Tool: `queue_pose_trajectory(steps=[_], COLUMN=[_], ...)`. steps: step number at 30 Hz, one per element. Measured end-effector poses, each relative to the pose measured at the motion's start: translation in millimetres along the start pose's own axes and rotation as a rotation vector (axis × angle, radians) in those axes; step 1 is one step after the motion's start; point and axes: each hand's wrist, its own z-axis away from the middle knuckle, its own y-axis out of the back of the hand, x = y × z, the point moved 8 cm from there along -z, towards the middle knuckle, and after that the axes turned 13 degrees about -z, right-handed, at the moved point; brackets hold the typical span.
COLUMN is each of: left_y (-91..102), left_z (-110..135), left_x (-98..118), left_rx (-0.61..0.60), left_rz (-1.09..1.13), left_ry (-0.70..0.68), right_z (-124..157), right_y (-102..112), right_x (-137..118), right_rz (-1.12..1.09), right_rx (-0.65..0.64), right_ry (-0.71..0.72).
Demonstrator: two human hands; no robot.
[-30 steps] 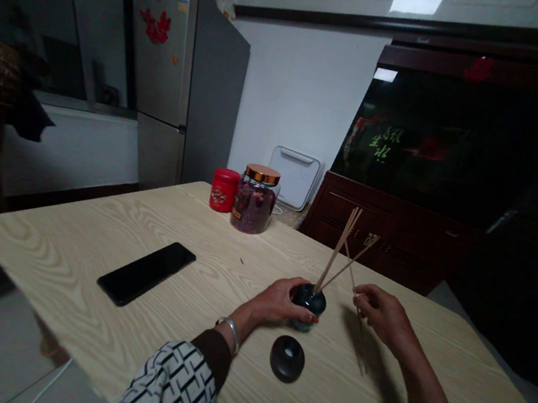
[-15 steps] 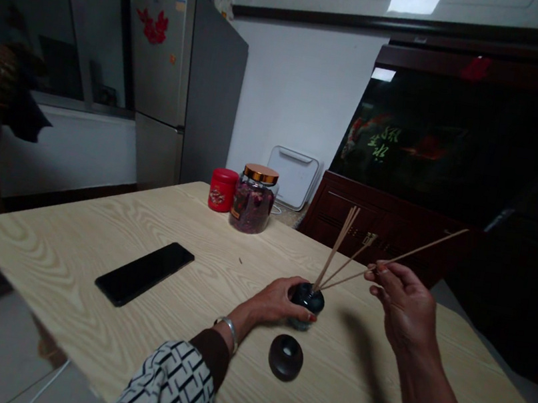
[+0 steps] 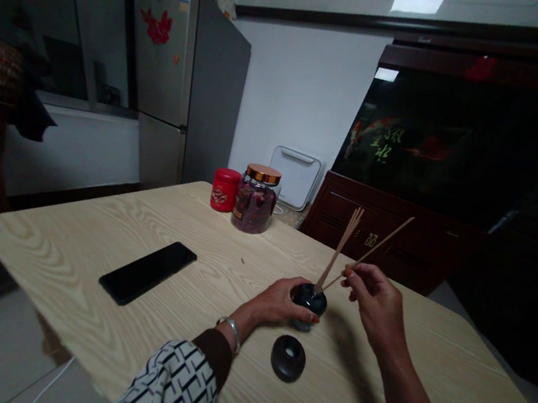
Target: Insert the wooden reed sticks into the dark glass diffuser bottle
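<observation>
My left hand [image 3: 281,302] is wrapped round a small dark glass diffuser bottle [image 3: 310,297] standing on the table. Several thin reed sticks [image 3: 342,246] rise from its neck in a bundle leaning right. In my right hand [image 3: 375,303], thumb and fingertips pinch a single reed stick [image 3: 387,238], which slants up to the right; its lower end meets the bottle's neck. A dark brown ring-shaped cap [image 3: 288,358] with a hole in its middle lies just in front of the bottle.
On the wood-grain table [image 3: 197,346] a black phone [image 3: 148,272] lies at left. A red canister [image 3: 225,190] and a copper-lidded jar [image 3: 254,203] of dried flowers stand at the far edge. Beyond are a fridge [image 3: 215,86] and a dark cabinet [image 3: 344,203].
My right hand has moved left and slightly down toward the bottle. The stick it pinches now stands steeper and nearer the bundle. My left hand stays on the bottle.
</observation>
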Motion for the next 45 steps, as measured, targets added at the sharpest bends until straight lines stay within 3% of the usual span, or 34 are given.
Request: queue_pose_trajectory(steps=[8, 14, 20, 22, 30, 35, 40, 45], left_y=[0.8, 1.1, 1.2, 2.9, 13.7, 28.0, 35.7, 35.2], left_z=[-1.5, -0.1, -4.0, -5.4, 0.8, 2.4, 2.8, 2.4], left_x=[-3.2, 0.3, -8.6, -11.9, -15.0, -17.7, -27.3, -21.8], left_rx=[0.006, 0.009, 0.013, 0.034, 0.149, 0.292, 0.375, 0.337], left_rz=[0.012, -0.026, 0.013, 0.016, -0.134, -0.253, -0.284, -0.237], left_ry=[-0.014, -0.025, -0.039, -0.055, -0.030, -0.058, 0.005, 0.041], right_z=[7.7, 6.8, 24.1, 29.2, 19.3, -12.4, -38.7, -10.9], right_y=[-23.1, -22.4, -33.1, -36.9, -37.0, -34.4, -36.0, -19.8], right_x=[19.1, 26.6, 50.4, 53.9, 69.4, 94.4, 106.7, 105.0], right_rz=[0.178, 0.175, 0.338, 0.345, 0.393, 0.448, 0.412, 0.279], right_rx=[-0.144, -0.184, -0.495, -0.536, -0.379, -0.267, -0.203, -0.027], right_ry=[-0.035, -0.067, -0.216, -0.233, -0.175, -0.145, -0.143, -0.174])
